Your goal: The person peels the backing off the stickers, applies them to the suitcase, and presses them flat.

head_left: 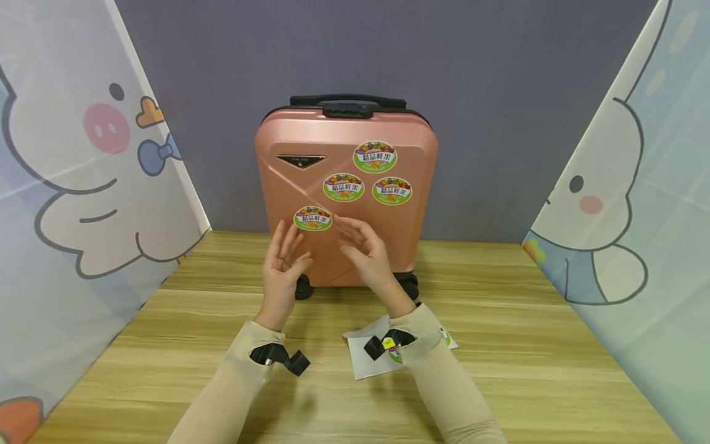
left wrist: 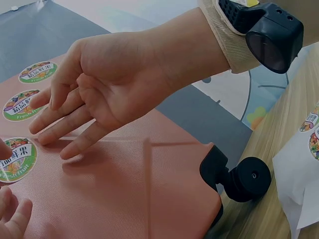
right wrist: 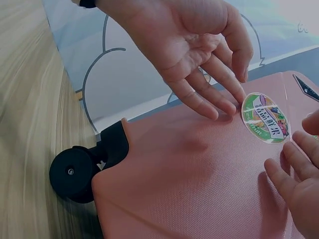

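A pink hard-shell suitcase [head_left: 355, 259] stands upright with several oval fruit stickers on its front. The lowest sticker [head_left: 313, 219] lies flat on the shell between both hands. At that sticker's left edge is my left hand [head_left: 281, 271], its fingers extended and thumb apart. From the other side my right hand [head_left: 368, 253] reaches in, fingertips at the sticker's right edge. The left wrist view has the right hand [left wrist: 114, 84] with loosely extended fingers near the shell. In the right wrist view, the left hand's fingers [right wrist: 227, 77] come close to the sticker [right wrist: 265, 118]. Neither hand grips anything.
White sticker backing paper [head_left: 363, 361] lies on the wooden table [head_left: 516, 345], partly under the right forearm. Black wheels [head_left: 409, 285] support the suitcase. A grey panel [head_left: 499, 123] stands behind, with cartoon-printed sheets [head_left: 604, 160] at both sides.
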`<state>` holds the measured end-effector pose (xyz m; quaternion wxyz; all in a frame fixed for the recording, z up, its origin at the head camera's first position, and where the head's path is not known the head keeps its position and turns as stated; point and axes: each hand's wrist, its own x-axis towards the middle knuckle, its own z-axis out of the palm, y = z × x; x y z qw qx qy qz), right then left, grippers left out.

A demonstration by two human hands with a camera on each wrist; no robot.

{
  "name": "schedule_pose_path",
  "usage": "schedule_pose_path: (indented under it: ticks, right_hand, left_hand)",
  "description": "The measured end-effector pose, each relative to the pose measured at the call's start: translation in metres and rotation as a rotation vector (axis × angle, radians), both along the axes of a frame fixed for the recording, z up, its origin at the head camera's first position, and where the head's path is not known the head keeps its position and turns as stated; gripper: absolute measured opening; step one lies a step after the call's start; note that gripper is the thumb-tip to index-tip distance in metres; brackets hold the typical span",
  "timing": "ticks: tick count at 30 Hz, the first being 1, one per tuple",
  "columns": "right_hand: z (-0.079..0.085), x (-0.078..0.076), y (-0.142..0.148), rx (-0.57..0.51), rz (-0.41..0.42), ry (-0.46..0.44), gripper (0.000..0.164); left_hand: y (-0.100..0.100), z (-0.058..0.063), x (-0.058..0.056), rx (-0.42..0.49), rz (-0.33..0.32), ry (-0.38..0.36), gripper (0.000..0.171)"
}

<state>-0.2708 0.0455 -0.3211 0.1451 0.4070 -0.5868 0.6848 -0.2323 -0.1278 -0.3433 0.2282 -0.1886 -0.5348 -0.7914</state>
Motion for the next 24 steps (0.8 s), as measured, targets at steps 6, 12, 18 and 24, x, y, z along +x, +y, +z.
schedule_pose_path:
  ticks: [6, 12, 18, 24]
  right_hand:
    - [0.001, -0.005, -0.003, -0.044, 0.029, -0.045, 0.036]
    - [0.002, -0.009, -0.006, -0.034, 0.079, -0.089, 0.039]
    - [0.003, -0.01, -0.006, -0.056, 0.097, -0.138, 0.039]
    - [0.003, -0.012, -0.003, -0.108, 0.094, -0.165, 0.037]
  left_hand:
    - [-0.001, 0.001, 0.001, -0.008, 0.003, 0.011, 0.084]
    - [-0.003, -0.001, 0.0, -0.033, 0.004, 0.019, 0.084]
    - [-0.002, -0.003, -0.001, -0.006, 0.088, 0.025, 0.063]
    - [-0.005, 0.005, -0.013, -0.012, 0.077, 0.028, 0.029]
